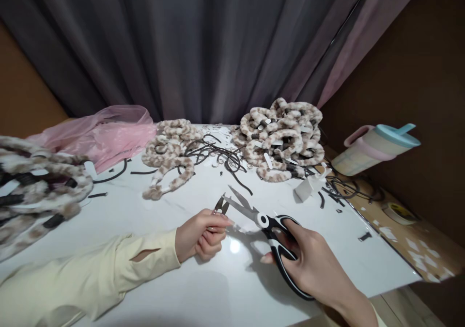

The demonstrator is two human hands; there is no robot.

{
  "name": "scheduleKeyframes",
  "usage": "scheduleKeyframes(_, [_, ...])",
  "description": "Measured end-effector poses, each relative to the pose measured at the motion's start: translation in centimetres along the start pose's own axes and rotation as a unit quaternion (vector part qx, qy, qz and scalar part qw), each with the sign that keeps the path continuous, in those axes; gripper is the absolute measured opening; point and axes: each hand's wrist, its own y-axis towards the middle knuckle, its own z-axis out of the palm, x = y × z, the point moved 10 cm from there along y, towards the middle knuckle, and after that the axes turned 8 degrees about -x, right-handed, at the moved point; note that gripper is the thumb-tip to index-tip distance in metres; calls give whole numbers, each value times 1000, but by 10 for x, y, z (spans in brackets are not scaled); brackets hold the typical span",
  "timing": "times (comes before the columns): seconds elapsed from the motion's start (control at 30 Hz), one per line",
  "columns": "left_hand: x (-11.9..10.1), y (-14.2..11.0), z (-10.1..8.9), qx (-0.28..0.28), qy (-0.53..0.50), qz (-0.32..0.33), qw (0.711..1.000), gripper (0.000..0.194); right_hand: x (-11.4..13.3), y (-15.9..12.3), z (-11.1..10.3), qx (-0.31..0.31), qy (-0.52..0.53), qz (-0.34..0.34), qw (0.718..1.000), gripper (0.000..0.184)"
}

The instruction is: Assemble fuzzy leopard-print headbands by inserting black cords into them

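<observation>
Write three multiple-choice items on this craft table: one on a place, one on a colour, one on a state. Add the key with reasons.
1. Where does the crumpled pink plastic bag lie on the white table?
A. far left
B. far right
C. under the scissors

2. What colour is the lid of the tipped plastic jug?
A. red
B. light blue
C. black

3. How are the blades of the black-and-white-handled scissors in the right hand?
A. closed
B. open
C. hidden

Key: 1 A, the bag sits at the far left edge beside the furry loops. 2 B, the jug's lid is light blue. 3 B, the blades spread apart near the small dark piece pinched by the left hand.
</observation>
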Motion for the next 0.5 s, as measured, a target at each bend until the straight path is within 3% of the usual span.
scheduleKeyframes(0.27, [-1, -1, 4, 19, 4, 3, 1000, 52, 11, -1, -6, -64, -93, -79, 990, 30])
scheduleKeyframes(0.5, [0, -1, 5, 31, 6, -2, 999, 51, 19, -1, -11, -101, -104, -119, 982, 27])
